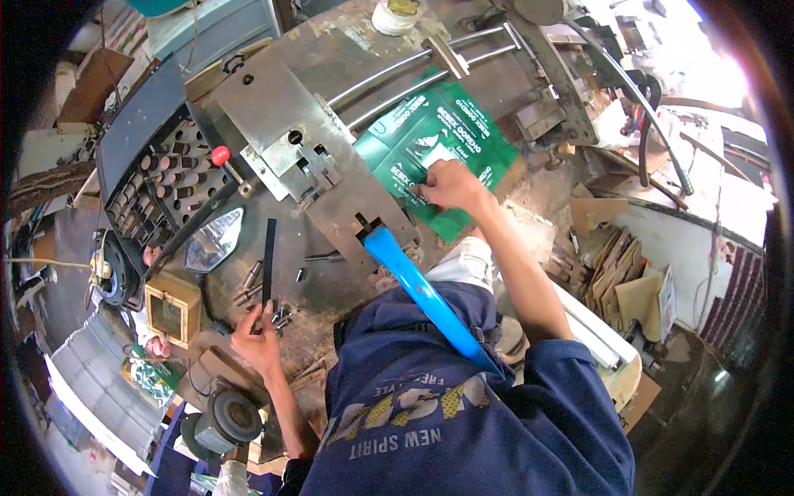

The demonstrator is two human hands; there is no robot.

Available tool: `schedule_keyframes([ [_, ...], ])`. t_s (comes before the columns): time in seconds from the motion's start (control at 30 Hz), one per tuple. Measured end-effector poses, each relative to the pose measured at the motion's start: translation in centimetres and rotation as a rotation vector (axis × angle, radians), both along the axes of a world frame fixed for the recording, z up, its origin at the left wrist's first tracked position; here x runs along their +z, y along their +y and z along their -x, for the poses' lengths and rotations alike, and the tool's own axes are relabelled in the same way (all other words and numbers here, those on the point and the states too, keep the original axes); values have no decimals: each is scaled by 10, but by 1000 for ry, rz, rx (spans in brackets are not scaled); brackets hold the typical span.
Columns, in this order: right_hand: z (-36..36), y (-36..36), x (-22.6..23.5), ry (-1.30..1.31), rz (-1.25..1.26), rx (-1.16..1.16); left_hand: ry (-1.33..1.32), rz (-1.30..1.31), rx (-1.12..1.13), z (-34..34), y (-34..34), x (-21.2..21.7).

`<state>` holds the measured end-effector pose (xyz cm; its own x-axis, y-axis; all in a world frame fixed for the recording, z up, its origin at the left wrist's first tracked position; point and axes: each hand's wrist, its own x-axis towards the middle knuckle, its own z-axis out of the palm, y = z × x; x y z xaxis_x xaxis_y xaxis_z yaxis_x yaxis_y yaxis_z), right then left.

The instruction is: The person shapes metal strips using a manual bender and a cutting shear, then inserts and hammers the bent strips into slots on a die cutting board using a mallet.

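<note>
Right hand (442,186) lay flat, fingers pressed down on a green printed carton blank (434,145), which sat on the press bed just right of the steel die block (318,178), partly under the two guide rods (413,70). Left hand (258,331) was pinched shut on the lower end of a thin black strip (269,260), standing it roughly upright on the grimy bench (331,281) among loose bolts and pins (281,316). Judging by layout: blank was placed at the die but looked not yet squared up or fed under; strip was in hand but nowhere near the machine, so setup looked partway at best, with the pressing itself apparently still to do. I couldn't tell whether a blank already sat in the die slot. Blue-sleeved lever handle (426,298) ran from the die block straight down toward the person's chest, between the two arms, so it was in the way of any crossover between hands. Red-knobbed lever (220,155) stuck out on the left of the block, close to the path from strip to die. Around: black tray of cylindrical punches (169,178) upper left, a shiny metal plate (213,240), a small wooden box (171,310), a motor (231,417) at the bench edge, stacked brown cardboard (620,281) on the right, and a white roll (397,15) at the top. Bench was cluttered, little free room near the left hand.
</note>
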<state>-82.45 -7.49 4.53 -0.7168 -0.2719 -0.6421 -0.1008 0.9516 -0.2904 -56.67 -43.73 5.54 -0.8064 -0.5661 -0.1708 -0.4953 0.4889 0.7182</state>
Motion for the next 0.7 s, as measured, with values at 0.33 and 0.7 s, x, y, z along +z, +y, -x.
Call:
schedule_keyframes([
  [0.33, -59, 5, -47, 237, 282, -147, 0, -34, 74, 11, 7, 6],
  [0.7, 59, -118, 97, 319, 1164, -324, 0, -53, 112, -4, 7, 0],
])
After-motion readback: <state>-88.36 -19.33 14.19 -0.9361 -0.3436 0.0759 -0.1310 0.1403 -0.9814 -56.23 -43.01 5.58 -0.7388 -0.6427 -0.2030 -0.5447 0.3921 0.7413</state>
